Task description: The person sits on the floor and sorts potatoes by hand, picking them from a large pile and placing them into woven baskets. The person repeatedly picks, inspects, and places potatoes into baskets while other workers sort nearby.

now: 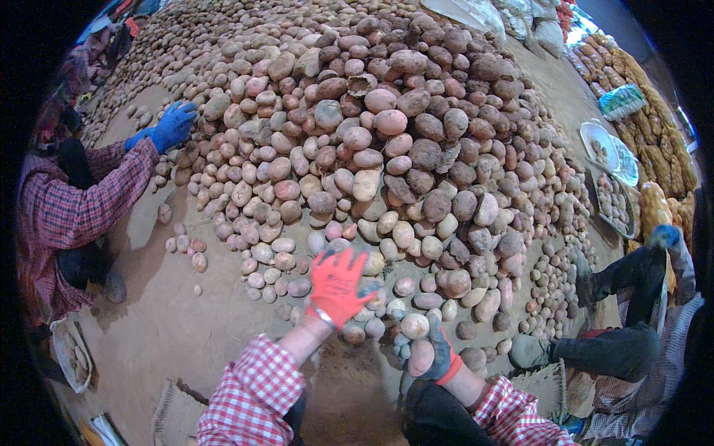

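A big heap of potatoes (390, 122) of mixed sizes, some caked with soil, lies on the ground before me. My left hand (340, 284), in a red glove with dark fingertips, is spread palm down over potatoes at the heap's near edge; whether it grips one cannot be told. My right hand (438, 354), in a dark-palmed glove with a red cuff, holds two potatoes, a pale round one (415, 326) and a pinkish one (420, 358). Several small potatoes lie just beneath and between my hands.
At the left a co-worker's blue-gloved hand (174, 124) touches the heap. Another person's leg (608, 345) and shoe are at the right. Baskets of potatoes (613, 206), filled orange net sacks (652, 117) and white sacks (549, 36) stand beyond. A white container (72, 357) lies lower left.
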Demonstrator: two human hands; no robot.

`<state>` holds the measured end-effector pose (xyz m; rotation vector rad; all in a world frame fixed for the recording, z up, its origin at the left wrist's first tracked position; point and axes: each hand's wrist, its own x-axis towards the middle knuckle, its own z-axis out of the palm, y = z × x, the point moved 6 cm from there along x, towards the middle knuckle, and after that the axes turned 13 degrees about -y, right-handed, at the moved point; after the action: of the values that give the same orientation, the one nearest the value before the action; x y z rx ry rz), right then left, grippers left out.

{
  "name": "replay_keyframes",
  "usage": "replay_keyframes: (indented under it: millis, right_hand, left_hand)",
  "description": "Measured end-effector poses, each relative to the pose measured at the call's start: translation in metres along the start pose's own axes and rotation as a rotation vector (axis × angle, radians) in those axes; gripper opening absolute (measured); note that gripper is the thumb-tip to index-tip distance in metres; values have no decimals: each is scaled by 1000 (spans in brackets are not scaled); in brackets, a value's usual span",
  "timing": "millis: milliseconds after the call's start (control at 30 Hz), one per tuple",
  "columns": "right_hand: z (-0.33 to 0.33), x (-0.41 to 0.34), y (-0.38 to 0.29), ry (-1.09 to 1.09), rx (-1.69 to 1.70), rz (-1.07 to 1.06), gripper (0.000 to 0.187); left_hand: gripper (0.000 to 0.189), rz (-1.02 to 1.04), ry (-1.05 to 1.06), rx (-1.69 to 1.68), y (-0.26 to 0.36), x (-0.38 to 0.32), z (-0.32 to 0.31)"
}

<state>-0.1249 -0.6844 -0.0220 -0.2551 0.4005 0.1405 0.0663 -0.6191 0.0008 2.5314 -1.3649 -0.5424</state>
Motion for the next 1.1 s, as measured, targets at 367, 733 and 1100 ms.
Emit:
replay_keyframes:
  millis: [367,733,1100]
  right_hand:
    - [-13,-20,4,-20,63,26,68]
    - [-26,-17,-7,-90,101,-15,77]
    - [-47,-12,-12,-395,122,79,76]
  left_hand:
    - [57,200,-173,-1910,-32,33,48]
    - [49,283,-213,-2656,-23,19,34]
    - [26,-167,1,-2184,-48,81,30]
